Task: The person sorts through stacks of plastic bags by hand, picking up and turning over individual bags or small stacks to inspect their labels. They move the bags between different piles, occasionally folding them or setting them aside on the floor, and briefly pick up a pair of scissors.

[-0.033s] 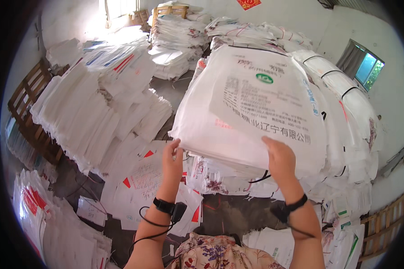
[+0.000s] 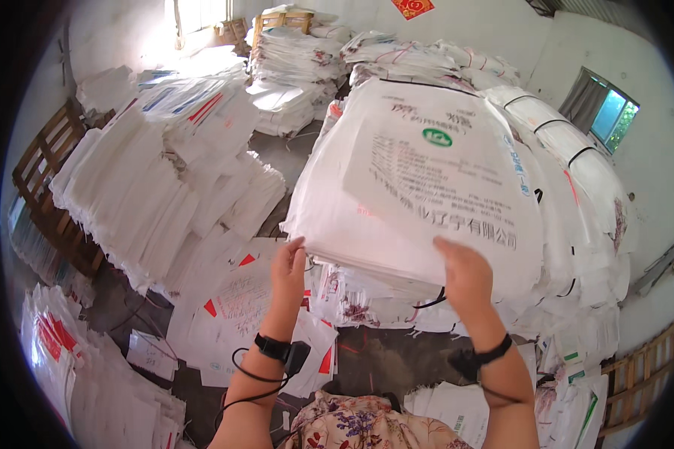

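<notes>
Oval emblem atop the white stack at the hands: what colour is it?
The oval emblem is green, best seen in the head view.

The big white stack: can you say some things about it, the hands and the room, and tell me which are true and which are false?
1. The left hand and right hand are at the near side of the big white stack. True.
2. The green mark on the top sack is a star. False: it is an oval.
3. A black band goes around the left wrist. True.
4. The right wrist is bare. False: it has a black strap too.
5. The window on the right has a bright red curtain. False: its curtain is grey.
</notes>
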Tool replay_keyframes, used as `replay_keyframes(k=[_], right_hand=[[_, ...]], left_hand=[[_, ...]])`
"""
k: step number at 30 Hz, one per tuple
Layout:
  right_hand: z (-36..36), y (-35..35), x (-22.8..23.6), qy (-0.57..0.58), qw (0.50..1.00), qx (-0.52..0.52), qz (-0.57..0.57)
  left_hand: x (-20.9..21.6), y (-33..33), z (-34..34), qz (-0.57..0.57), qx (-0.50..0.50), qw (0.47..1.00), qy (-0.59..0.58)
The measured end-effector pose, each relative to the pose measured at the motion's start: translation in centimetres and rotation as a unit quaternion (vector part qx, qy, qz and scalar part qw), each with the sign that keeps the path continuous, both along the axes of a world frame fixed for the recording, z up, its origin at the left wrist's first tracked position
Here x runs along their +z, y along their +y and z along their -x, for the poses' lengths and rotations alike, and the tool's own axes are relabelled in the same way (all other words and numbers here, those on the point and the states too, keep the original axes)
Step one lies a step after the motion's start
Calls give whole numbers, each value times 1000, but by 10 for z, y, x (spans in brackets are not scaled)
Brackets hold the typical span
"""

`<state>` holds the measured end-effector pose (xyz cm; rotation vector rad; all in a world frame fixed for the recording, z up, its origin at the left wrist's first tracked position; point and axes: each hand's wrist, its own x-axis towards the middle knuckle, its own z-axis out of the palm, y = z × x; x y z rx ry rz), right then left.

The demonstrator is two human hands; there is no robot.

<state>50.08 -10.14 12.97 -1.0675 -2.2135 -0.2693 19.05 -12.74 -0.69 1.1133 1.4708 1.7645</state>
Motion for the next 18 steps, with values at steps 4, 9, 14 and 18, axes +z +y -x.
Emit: replay_keyframes(k=[4, 9, 14, 18], right_hand=[[9, -58, -21, -51, 987, 148, 42], [-9, -102, -72, -120, 947, 228, 194], [-9, -123, -114, -97, 877, 324, 342], [-9, -165, -141, -174, 765, 314, 535]], left_hand=[[9, -23, -2, -29, -191, 939, -285], [30, -37, -1, 19, -294, 846, -445], [-60, -96, 26, 286, -159, 942, -72], [-111, -202, 11, 434, -146, 887, 66]])
